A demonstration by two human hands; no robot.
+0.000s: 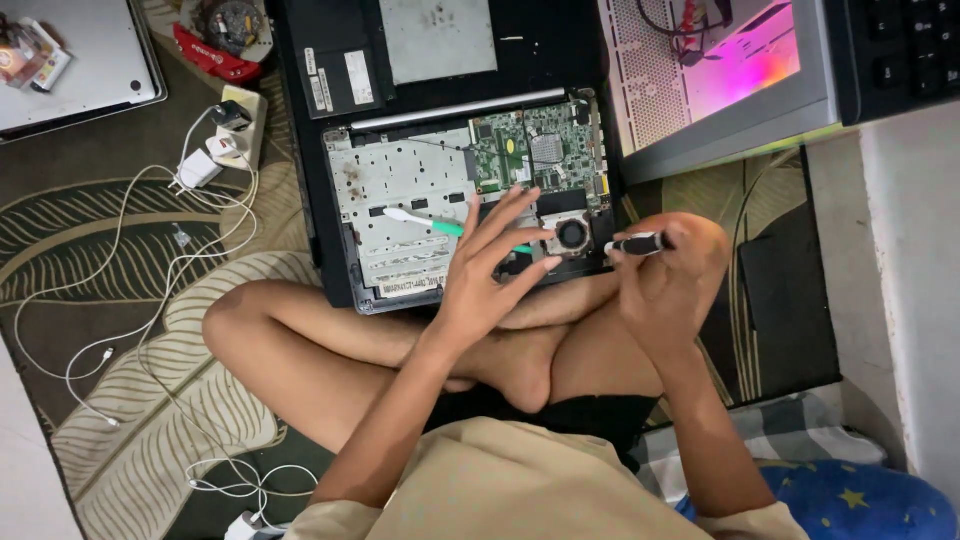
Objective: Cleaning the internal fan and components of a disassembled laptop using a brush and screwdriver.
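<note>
While the opened laptop [450,170] sits on the leaf-pattern rug [130,300] w/ its bottom cover off, the person sits cross-legged right in front of it, knees touching its near edge. Left hand [490,265] hovers over the near-middle of the laptop, fingers spread wide and holding nothing, fingertips just above the dark area beside the fan [572,234]. Right hand [670,270] is curled tight around one black-handled screwdriver [640,243], tip aimed at the fan, at the laptop's near-right corner. Looks to me like the step is working the fan area, prob its screws, tho I can't see any screw heads at this res. Imo the next move needs the driver tip seated square and the free hand steadying the chassis so nothing slips onto the green board [535,150] just behind the fan. Count: 1 white-and-green plastic tool [425,221] lying across the laptop's middle under the left hand, 1 fan, 1 screwdriver. Left of the laptop: 1 power strip [240,125] w/ white cables [120,260]. Far left, a 2nd closed silver laptop [80,60]; right of it, a lit PC case [720,70].
</note>
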